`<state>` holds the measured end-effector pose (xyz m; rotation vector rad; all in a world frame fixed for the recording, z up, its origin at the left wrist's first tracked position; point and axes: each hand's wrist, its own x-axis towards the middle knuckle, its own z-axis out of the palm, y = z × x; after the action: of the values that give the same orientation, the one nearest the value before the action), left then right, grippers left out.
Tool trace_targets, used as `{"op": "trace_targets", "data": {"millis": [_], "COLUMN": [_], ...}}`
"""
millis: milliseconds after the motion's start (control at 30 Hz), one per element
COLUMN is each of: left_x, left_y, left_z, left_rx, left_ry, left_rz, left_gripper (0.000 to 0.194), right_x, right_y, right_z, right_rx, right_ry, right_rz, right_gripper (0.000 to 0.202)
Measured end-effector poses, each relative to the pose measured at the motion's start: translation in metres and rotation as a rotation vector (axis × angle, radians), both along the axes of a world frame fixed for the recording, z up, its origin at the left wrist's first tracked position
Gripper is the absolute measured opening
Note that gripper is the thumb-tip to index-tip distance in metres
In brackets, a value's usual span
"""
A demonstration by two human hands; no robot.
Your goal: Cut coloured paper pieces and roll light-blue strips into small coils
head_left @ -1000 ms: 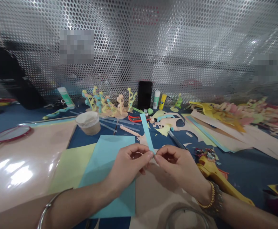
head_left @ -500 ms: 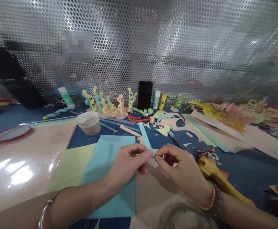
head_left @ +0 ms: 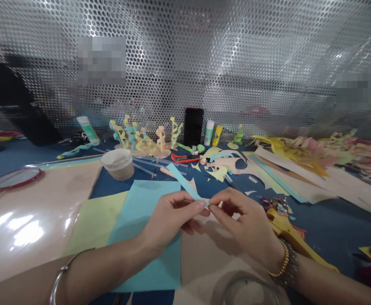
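A narrow light-blue paper strip point(head_left: 184, 181) is pinched at its near end between my two hands, its far end pointing up and to the left. My left hand point(head_left: 179, 214) grips the strip between thumb and index finger. Close beside it, my right hand point(head_left: 238, 220) pinches the very tip of the same strip; the fingertips hide that end. Below my left forearm lies a blue paper sheet point(head_left: 155, 267), partly over a pale yellow sheet point(head_left: 96, 220). Beige paper point(head_left: 201, 271) lies under my right hand.
Behind stand curled paper figures point(head_left: 134, 135), a phone point(head_left: 193, 126), glue sticks point(head_left: 208, 132) and a red cutter point(head_left: 185, 158). A paper cup point(head_left: 118, 167) sits left of centre. On the right are a yellow glue gun point(head_left: 299, 245) and stacked paper point(head_left: 302, 182). A clear round object point(head_left: 252, 292) lies in front.
The blue strip has swung leftward, its far end now tilting further left. Both hands stay nearly in place, with slight finger shifts at the strip's near end.
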<state>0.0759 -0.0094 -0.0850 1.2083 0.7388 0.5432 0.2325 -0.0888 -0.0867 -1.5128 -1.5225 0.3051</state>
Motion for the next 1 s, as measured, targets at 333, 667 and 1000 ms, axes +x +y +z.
{"op": "trace_targets", "data": {"millis": [333, 667, 1000], "left_x": [0.001, 0.000, -0.001], "left_y": [0.001, -0.001, -0.011], "left_z": [-0.003, -0.003, -0.004], "left_rx": [0.047, 0.122, 0.452], "left_ry": [-0.005, -0.032, 0.097], "left_rz": [0.018, 0.034, -0.006], "left_gripper": [0.024, 0.030, 0.031], "right_x": [0.001, 0.000, -0.003], "right_y": [-0.001, 0.001, 0.002], "right_z": [0.002, 0.001, 0.006], "right_rx": [-0.087, -0.230, -0.363], "right_ry": [0.042, 0.313, 0.383], "right_rz": [-0.016, 0.081, 0.101], "right_gripper": [0.007, 0.020, 0.017]}}
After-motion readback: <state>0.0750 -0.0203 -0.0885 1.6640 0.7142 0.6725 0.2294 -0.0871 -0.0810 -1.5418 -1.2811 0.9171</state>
